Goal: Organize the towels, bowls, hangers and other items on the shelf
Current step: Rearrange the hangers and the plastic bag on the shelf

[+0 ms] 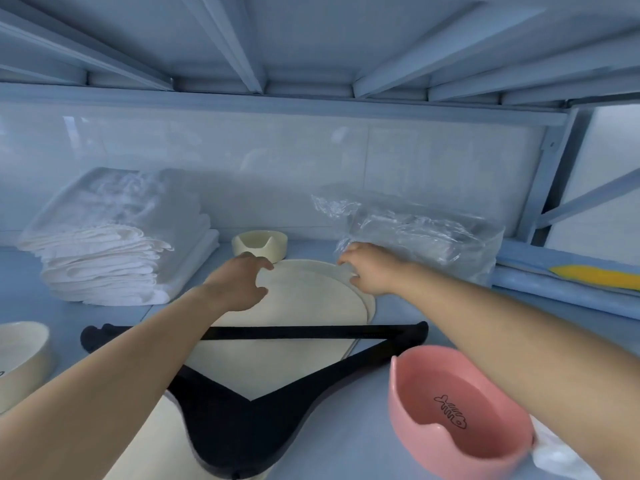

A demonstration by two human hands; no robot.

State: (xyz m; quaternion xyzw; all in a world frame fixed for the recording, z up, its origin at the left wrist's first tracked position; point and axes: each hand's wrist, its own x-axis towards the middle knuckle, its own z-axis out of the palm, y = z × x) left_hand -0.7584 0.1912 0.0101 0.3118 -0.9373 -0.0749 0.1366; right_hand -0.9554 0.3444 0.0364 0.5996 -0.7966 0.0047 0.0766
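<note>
While the left hand point(239, 282) hovers with fingers point(261, 263) released over the cream mats point(304, 299) on the shelf point(24, 299), the right hand point(370, 271) curls at their far rim, whether gripping I cannot tell, and the left forearm hides part of the hanger point(311, 332) lying across them.

Pink bowl point(460, 410) w/ fish-bone print; black hanger point(242, 420); white towels point(104, 258); mats point(304, 299) prob. cream.

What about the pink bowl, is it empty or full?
Empty: the pink bowl stands upright and its bare inside is in plain view, with nothing in it.
</note>
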